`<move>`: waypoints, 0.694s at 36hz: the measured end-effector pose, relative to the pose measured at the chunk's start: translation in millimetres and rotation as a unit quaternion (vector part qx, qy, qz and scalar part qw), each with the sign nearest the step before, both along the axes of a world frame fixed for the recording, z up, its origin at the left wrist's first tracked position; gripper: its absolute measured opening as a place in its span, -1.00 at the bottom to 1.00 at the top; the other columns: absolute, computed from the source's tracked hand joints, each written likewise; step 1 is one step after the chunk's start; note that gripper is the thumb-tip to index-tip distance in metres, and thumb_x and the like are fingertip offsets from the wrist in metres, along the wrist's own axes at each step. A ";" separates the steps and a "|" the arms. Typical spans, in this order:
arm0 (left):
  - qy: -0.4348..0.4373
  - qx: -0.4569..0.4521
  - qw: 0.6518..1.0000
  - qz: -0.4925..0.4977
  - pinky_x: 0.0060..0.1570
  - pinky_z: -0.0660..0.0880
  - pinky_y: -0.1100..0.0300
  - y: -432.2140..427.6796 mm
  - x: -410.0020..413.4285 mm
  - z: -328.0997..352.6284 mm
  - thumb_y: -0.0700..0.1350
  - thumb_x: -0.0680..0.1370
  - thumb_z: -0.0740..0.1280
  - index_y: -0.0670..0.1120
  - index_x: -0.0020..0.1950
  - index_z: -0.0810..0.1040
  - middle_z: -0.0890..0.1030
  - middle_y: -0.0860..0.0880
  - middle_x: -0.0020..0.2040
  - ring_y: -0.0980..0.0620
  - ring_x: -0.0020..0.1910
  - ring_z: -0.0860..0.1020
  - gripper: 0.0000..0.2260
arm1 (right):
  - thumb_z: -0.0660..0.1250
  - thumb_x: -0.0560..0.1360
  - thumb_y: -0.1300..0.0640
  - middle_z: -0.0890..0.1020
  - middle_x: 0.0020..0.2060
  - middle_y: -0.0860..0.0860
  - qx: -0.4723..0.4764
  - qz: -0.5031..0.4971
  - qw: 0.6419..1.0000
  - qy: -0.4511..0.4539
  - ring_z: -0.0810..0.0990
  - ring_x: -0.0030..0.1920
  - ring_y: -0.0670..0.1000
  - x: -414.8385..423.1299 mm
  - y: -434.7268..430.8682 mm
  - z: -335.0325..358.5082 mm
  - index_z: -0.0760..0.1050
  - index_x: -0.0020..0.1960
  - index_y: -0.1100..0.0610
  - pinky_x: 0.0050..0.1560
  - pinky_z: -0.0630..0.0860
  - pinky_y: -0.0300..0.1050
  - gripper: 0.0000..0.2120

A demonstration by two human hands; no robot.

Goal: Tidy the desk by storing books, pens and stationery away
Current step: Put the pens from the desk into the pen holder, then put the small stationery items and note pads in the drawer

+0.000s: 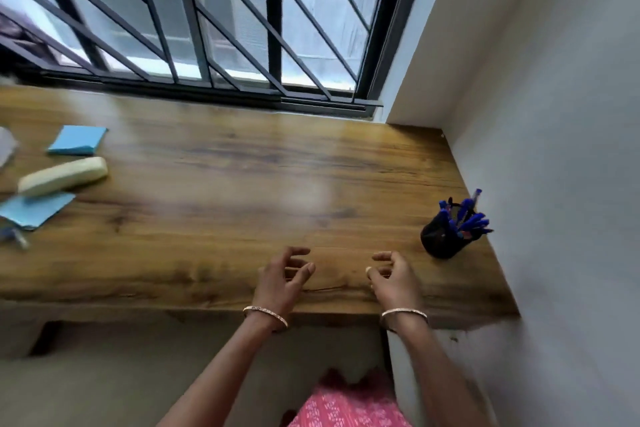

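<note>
Desk [242, 166]: pens [465, 215] fill black holder [441, 241]

I see a tabletop [242, 166] of brown wood grain with a smooth, semi-glossy sheen. The pen holder [441, 241] looks like matt black mesh; its pens [465, 217] are glossy blue plastic. The sticky-note pad [79, 139] is matt blue paper. The cream case [62, 176] appears smooth. Both bangles [265, 315] are shiny metal. The window grille [180, 10] is dark painted metal.
</note>
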State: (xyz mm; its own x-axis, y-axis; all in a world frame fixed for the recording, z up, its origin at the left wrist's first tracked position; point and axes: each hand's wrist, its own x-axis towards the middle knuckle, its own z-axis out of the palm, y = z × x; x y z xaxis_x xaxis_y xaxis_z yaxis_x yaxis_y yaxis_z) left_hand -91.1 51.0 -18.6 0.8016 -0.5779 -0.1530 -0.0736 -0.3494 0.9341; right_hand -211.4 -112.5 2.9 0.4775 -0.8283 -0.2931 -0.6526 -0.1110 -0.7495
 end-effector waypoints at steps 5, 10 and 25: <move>-0.024 0.008 0.997 0.071 -0.19 0.56 0.36 98.5 22.5 -7.3 -0.15 0.49 0.44 -0.01 0.02 0.64 0.68 0.09 -0.18 0.22 -0.16 0.65 -0.87 | 0.44 0.41 0.20 0.62 -0.36 -0.10 -0.007 0.135 0.991 -0.018 0.59 -0.32 -0.12 41.9 97.6 -1.7 0.60 -0.11 0.02 -0.23 0.51 -0.22 -0.89; -0.025 0.024 0.990 0.139 -0.15 0.57 0.26 195.7 37.0 -11.7 -0.10 0.48 0.44 0.03 -0.06 0.65 0.69 0.05 -0.23 0.22 -0.21 0.64 -0.94 | 0.44 0.41 0.19 0.63 -0.36 -0.10 -0.016 0.209 0.977 -0.035 0.58 -0.34 -0.14 75.9 189.4 -5.2 0.64 -0.11 0.04 -0.25 0.53 -0.23 -0.91; 0.085 -0.020 0.953 0.290 -0.03 0.62 -0.07 372.3 76.5 -40.3 0.02 0.44 0.40 0.11 -0.22 0.63 0.69 0.01 -0.32 0.03 -0.28 0.69 -0.95 | 0.41 0.41 0.21 0.65 -0.36 -0.06 0.006 0.303 0.953 -0.012 0.57 -0.35 -0.17 145.0 350.6 -27.5 0.65 -0.18 0.01 -0.30 0.45 -0.37 -0.89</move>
